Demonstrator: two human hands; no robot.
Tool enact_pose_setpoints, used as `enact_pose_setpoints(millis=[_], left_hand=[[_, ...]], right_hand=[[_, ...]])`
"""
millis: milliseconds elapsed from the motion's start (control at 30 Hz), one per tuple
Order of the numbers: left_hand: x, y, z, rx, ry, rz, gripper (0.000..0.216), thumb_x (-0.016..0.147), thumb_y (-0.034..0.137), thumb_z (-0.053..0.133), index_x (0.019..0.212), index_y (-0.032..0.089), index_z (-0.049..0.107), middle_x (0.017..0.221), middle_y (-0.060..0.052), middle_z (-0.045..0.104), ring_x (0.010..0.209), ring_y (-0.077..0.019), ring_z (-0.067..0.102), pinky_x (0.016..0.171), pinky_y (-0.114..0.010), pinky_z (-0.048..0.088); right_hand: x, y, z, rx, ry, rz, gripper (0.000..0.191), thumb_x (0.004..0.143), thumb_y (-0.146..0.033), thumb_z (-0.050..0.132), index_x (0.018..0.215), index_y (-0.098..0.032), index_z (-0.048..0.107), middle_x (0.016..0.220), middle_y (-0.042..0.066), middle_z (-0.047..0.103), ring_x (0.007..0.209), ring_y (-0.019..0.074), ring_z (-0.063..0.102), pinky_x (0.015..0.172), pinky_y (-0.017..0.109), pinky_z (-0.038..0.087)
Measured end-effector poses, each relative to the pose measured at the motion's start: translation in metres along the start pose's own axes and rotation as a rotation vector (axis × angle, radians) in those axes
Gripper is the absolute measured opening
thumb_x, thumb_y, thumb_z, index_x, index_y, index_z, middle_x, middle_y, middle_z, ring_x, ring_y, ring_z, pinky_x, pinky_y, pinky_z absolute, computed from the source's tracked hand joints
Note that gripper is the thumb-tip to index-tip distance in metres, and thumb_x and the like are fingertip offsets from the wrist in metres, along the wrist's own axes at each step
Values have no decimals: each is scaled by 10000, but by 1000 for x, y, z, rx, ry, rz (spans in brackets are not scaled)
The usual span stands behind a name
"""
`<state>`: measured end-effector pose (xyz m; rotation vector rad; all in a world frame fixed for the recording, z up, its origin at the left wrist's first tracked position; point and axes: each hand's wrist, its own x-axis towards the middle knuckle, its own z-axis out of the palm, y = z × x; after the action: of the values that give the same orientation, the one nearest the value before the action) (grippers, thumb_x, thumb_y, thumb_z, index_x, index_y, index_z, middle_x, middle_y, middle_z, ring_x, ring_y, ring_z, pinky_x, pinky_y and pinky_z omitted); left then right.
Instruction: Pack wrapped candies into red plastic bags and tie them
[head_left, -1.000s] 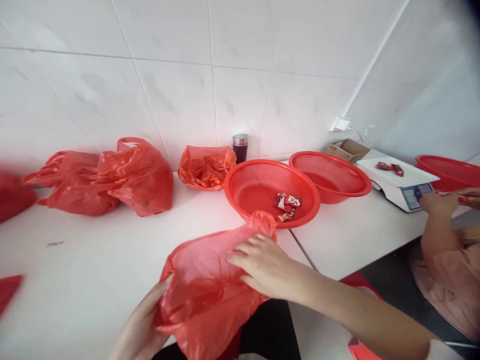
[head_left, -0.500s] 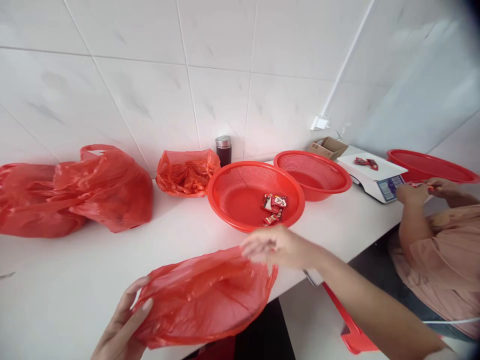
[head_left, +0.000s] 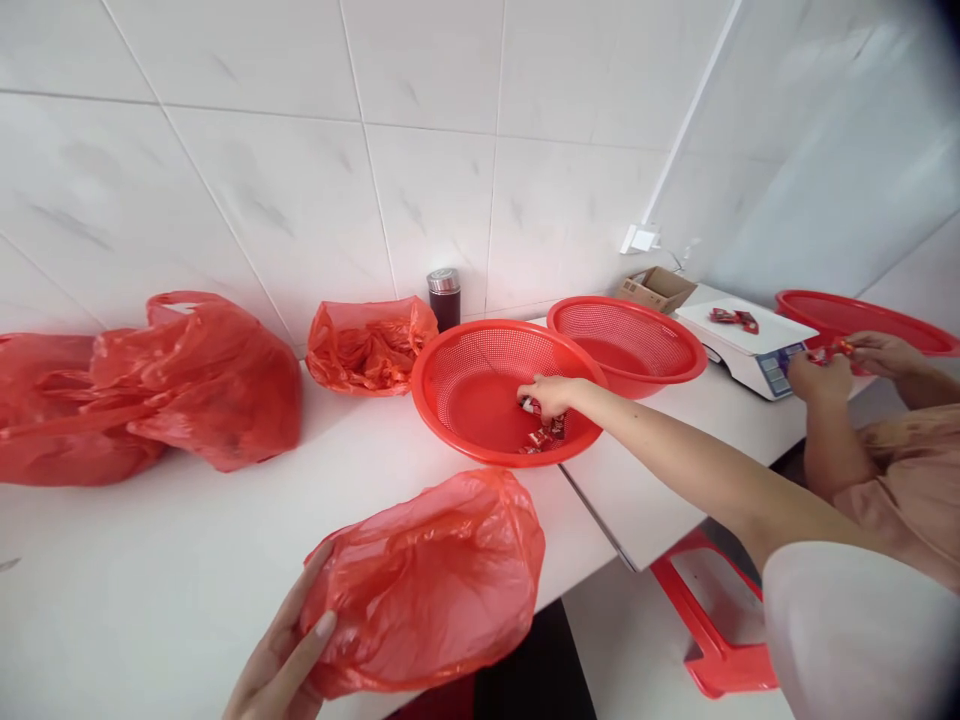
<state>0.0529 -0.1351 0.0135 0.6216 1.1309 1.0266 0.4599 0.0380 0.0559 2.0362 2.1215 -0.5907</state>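
My left hand (head_left: pixel 289 645) grips the left rim of a red plastic bag (head_left: pixel 427 590), thumb inside and fingers behind. The bag's mouth gapes toward me at the table's front edge. My right hand (head_left: pixel 550 394) reaches into a red perforated basket (head_left: pixel 450 440), its fingers curled down onto small red-and-black wrapped packets (head_left: pixel 541 438). Part of the packets is hidden under those fingers.
Full red bags (head_left: pixel 225 390) stand at left, a crumpled open bag (head_left: pixel 371 350) and a dark flask (head_left: pixel 445 300) by the wall. To the right are another basket (head_left: pixel 630 340), a scale (head_left: pixel 750 340) with packets and a co-worker's hands (head_left: pixel 847 370). A red stool (head_left: pixel 712 630) is below.
My right hand has moved from above the bag's right rim up into the basket, onto the packets. My left hand still holds the bag, which has shifted slightly right.
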Motion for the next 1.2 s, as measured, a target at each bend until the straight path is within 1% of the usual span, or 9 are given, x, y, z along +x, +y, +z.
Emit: enact_pose_setpoints(millis=[133, 233, 333, 433, 500, 700, 800, 900, 1200], left_hand=[[-3, 1, 7, -29, 1, 2, 722, 646, 391, 821, 1331, 389, 594, 1457, 8, 536, 1307, -380, 505, 930, -438, 580], [-5, -1, 13, -25, -23, 12, 719, 656, 393, 814, 1339, 378, 589, 1458, -5, 536, 1292, -374, 521, 908, -417, 588], [-4, -2, 22, -8, -18, 58, 698, 694, 411, 782, 1358, 373, 569, 1464, -4, 529, 1315, -346, 501, 909, -369, 581], [-3, -4, 27, -4, -41, 82, 728, 704, 418, 773, 1390, 364, 535, 1460, -28, 533, 1303, -353, 510, 917, -386, 572], [-3, -5, 29, -6, -62, 86, 745, 715, 410, 767, 1412, 346, 512, 1467, -45, 524, 1306, -356, 506, 923, -388, 566], [-3, -6, 25, 82, 15, 199, 738, 756, 383, 731, 1445, 321, 474, 1529, -32, 447, 1383, -302, 420, 948, -295, 538], [3, -5, 14, 184, 74, 295, 777, 762, 401, 722, 1476, 317, 427, 1543, -33, 423, 1386, -311, 413, 1037, -344, 478], [6, -1, 3, 379, 133, 406, 764, 797, 413, 682, 1497, 303, 396, 1544, -36, 417, 1405, -324, 379, 1138, -430, 357], [-9, 5, 2, 711, 206, 596, 598, 839, 336, 578, 1430, 297, 505, 1466, -23, 515, 1366, -304, 430, 1143, -401, 323]], right_hand=[[-12, -9, -22, 171, 85, -116, 606, 639, -144, 706, 1232, -203, 599, 1093, 68, 659, 880, 190, 637, 736, 257, 491], [-39, -43, -32, 407, 128, -304, 605, 773, -215, 614, 1362, -248, 478, 1184, 38, 634, 957, 174, 635, 751, 261, 521], [-75, -93, -24, 711, -26, -681, 604, 773, -221, 649, 1354, -279, 494, 1252, 17, 602, 1089, 180, 598, 847, 286, 519], [-99, -136, 7, 607, -268, -882, 606, 749, -193, 682, 1331, -268, 530, 1177, 21, 635, 976, 165, 623, 814, 275, 528], [-103, -150, 36, 401, -287, -876, 633, 724, -152, 678, 1331, -267, 537, 1197, 47, 623, 963, 184, 621, 802, 293, 533], [-84, -133, 97, -7, 16, -663, 687, 775, -84, 596, 1410, -329, 501, 1569, 85, 316, 1337, 350, 412, 1031, 502, 412], [-81, -119, 97, 140, -83, -636, 802, 760, -150, 653, 1477, -398, 390, 1597, 25, 288, 1340, 306, 448, 1020, 404, 442], [-84, -112, 89, 248, -135, -516, 812, 788, -148, 604, 1494, -440, 330, 1399, -4, 565, 1100, 238, 644, 870, 329, 516], [-96, -125, 83, 189, 83, -424, 660, 819, -118, 596, 1447, -274, 469, 1385, 99, 580, 1204, 293, 590, 988, 428, 467]])
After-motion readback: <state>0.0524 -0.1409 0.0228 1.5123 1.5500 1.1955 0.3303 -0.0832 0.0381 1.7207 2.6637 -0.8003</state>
